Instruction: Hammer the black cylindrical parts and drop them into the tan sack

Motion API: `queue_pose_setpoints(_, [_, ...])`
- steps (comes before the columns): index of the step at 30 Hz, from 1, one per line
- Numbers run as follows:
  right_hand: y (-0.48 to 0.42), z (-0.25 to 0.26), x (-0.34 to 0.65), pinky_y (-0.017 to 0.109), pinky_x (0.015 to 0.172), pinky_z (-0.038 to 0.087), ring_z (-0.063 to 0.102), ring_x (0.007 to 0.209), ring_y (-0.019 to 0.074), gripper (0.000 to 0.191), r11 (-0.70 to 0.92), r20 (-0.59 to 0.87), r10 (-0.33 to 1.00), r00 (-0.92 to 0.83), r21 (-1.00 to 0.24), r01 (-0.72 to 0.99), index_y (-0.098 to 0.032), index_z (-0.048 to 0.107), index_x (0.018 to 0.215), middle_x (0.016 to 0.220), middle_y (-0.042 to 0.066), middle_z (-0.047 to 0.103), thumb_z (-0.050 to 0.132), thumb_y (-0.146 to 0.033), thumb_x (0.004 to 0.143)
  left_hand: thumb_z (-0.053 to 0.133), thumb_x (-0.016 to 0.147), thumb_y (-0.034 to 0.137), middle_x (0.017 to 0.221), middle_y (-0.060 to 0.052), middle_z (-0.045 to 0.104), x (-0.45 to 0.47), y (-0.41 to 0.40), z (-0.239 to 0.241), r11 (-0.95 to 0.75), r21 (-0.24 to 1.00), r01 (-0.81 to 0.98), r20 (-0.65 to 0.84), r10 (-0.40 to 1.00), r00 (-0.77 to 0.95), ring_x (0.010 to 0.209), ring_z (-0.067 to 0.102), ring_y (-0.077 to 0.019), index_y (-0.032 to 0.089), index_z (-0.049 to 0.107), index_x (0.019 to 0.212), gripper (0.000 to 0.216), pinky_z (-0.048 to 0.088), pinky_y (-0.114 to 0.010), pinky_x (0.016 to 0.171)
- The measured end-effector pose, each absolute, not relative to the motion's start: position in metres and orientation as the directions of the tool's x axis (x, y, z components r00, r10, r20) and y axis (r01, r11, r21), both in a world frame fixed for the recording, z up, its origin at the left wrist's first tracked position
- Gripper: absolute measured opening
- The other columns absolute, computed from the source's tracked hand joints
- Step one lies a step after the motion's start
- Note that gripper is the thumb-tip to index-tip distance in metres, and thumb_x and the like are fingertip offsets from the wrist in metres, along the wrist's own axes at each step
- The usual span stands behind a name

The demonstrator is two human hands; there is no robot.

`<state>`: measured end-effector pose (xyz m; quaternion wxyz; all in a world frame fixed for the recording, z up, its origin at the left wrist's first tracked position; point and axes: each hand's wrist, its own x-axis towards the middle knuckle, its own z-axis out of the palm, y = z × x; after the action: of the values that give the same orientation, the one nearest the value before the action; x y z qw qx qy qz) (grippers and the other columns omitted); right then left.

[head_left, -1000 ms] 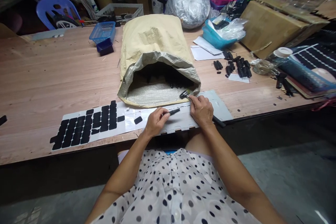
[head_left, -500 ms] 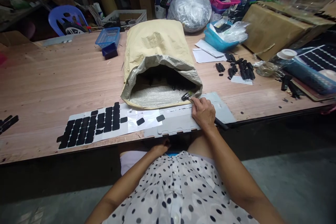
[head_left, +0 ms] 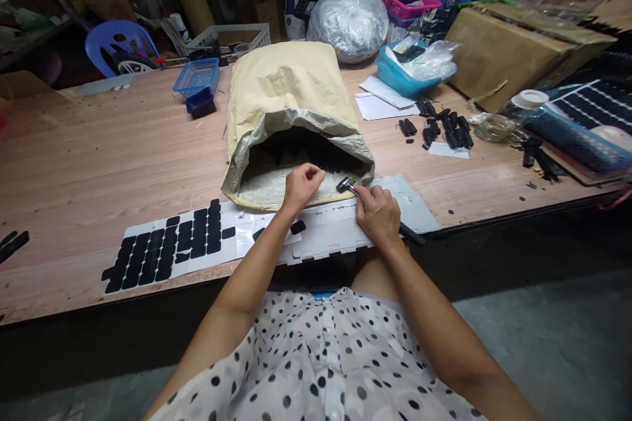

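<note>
My right hand is wrapped round a hammer-like tool with a dark head, a shiny metal neck and a black handle. Its head points at the sack mouth and the handle end sticks out below my palm. My left hand is raised in front of the opening of the large yellow sack, thumb and fingers pinched together; whatever they hold is too small to make out. Dark items lie in shadow inside the sack. Below my hands lies a grey-white board. A sheet of black rounded stickers is to the left.
Black cylindrical parts lie in a pile on the right, near a blue basin and a cardboard box. Behind the sack is a stuffed clear plastic bag. A blue basket and a dark blue tray stand left of it.
My left hand has come up from my lap to the sack mouth, its forearm now partly covering the loose stickers. My right hand keeps its grip on the tool. The view has shifted slightly.
</note>
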<state>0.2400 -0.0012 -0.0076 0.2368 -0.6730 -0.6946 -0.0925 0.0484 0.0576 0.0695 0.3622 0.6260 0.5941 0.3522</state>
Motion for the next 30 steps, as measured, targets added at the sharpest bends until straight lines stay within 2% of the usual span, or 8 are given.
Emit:
queue_pose_setpoints(2, [-0.001,-0.007,0.240,0.034,0.071,0.031,0.046,0.084,0.0236,0.035,0.085,0.440,0.898,0.014,-0.204,0.975,-0.023,0.073,0.118,0.089,0.009,0.059,0.051,-0.018,0.091,0.067,0.083,0.023,0.078,-0.004,0.073,0.062,0.092,0.062,0.025,0.793,0.609,0.021,0.997,-0.068,0.079,0.068,-0.0192,0.017,0.071,0.078,0.009,0.052,-0.030,0.077])
queue_pose_setpoints(5, [-0.001,-0.006,0.239,0.034,0.072,0.032,0.045,0.085,0.0234,0.035,0.091,0.435,0.901,0.011,-0.213,0.973,-0.023,0.073,0.118,0.090,0.009,0.059,0.051,-0.019,0.091,0.072,0.076,0.019,0.083,-0.010,0.075,0.077,0.118,0.045,0.082,0.692,0.717,0.026,0.990,-0.138,0.088,0.071,-0.0268,0.018,0.070,0.077,0.003,0.052,-0.034,0.078])
queue_pose_setpoints(9, [-0.001,-0.006,0.239,0.034,0.073,0.032,0.046,0.085,0.0237,0.035,0.090,0.432,0.902,0.009,-0.208,0.974,-0.023,0.073,0.119,0.090,0.009,0.059,0.050,-0.020,0.092,0.074,0.068,0.013,0.081,-0.009,0.074,0.076,0.120,0.032,0.093,0.669,0.738,0.029,0.988,-0.150,0.089,0.071,-0.0293,0.020,0.070,0.077,0.013,0.052,-0.035,0.076])
queue_pose_setpoints(14, [0.000,-0.007,0.239,0.035,0.074,0.034,0.046,0.086,0.0244,0.035,0.085,0.437,0.899,0.023,-0.225,0.971,-0.024,0.073,0.118,0.091,0.010,0.059,0.051,-0.019,0.091,0.072,0.068,0.014,0.075,0.000,0.071,0.043,0.089,0.036,0.017,0.789,0.614,0.000,1.000,-0.027,0.075,0.066,-0.0182,0.021,0.072,0.078,0.012,0.051,-0.028,0.072])
queue_pose_setpoints(18, [0.001,-0.007,0.240,0.035,0.074,0.033,0.046,0.088,0.0250,0.036,0.073,0.417,0.909,0.027,-0.221,0.973,-0.023,0.073,0.119,0.092,0.010,0.059,0.051,-0.019,0.091,0.072,0.070,0.020,0.079,0.001,0.071,0.016,0.044,0.039,-0.017,0.881,0.472,-0.041,0.993,0.113,0.067,0.060,-0.0137,0.019,0.076,0.088,0.019,0.049,-0.025,0.064])
queue_pose_setpoints(21, [0.001,-0.006,0.241,0.034,0.074,0.032,0.046,0.088,0.0250,0.035,0.059,0.396,0.918,0.029,-0.207,0.976,-0.023,0.072,0.120,0.092,0.010,0.058,0.051,-0.020,0.092,0.071,0.070,0.020,0.081,0.001,0.071,0.007,0.016,0.036,-0.055,0.862,0.503,-0.047,0.981,0.187,0.067,0.058,-0.0134,0.020,0.076,0.090,0.021,0.048,-0.025,0.063])
queue_pose_setpoints(26, [0.001,-0.005,0.242,0.035,0.072,0.030,0.046,0.086,0.0249,0.035,0.055,0.414,0.909,0.033,-0.201,0.978,-0.023,0.073,0.119,0.091,0.010,0.059,0.049,-0.020,0.094,0.070,0.073,0.016,0.089,-0.002,0.070,0.009,-0.002,0.024,-0.212,0.768,0.605,0.056,0.962,0.267,0.086,0.062,-0.0190,0.022,0.076,0.089,0.018,0.053,-0.032,0.081])
queue_pose_setpoints(30, [0.001,-0.006,0.243,0.035,0.071,0.030,0.046,0.086,0.0247,0.035,0.061,0.434,0.900,0.033,-0.201,0.978,-0.023,0.073,0.117,0.090,0.010,0.059,0.048,-0.019,0.093,0.069,0.077,0.017,0.094,-0.004,0.069,0.009,-0.003,0.018,-0.252,0.738,0.626,0.087,0.955,0.282,0.093,0.062,-0.0216,0.021,0.075,0.098,0.021,0.053,-0.035,0.086])
